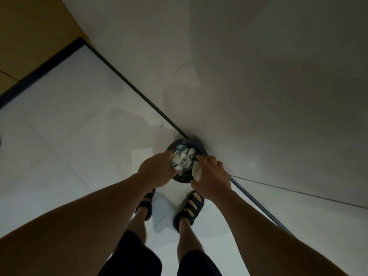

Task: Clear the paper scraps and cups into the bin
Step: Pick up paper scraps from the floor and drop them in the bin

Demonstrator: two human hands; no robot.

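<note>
A round black bin (200, 146) stands on the floor against the wall, straight below me. Crumpled white paper scraps (186, 158) fill its top. My left hand (157, 170) hovers over the bin's left rim and grips a white paper scrap (174, 157) at its fingertips. My right hand (211, 176) is over the bin's right rim, fingers curled round a pale paper cup (196, 172). The bin's near rim is hidden behind both hands.
Glossy white floor tiles (69, 136) spread to the left. A grey wall (258, 76) with a dark skirting line (139, 94) runs diagonally behind the bin. My sandalled feet (189, 208) stand just short of the bin. A wooden panel (29, 26) is at the upper left.
</note>
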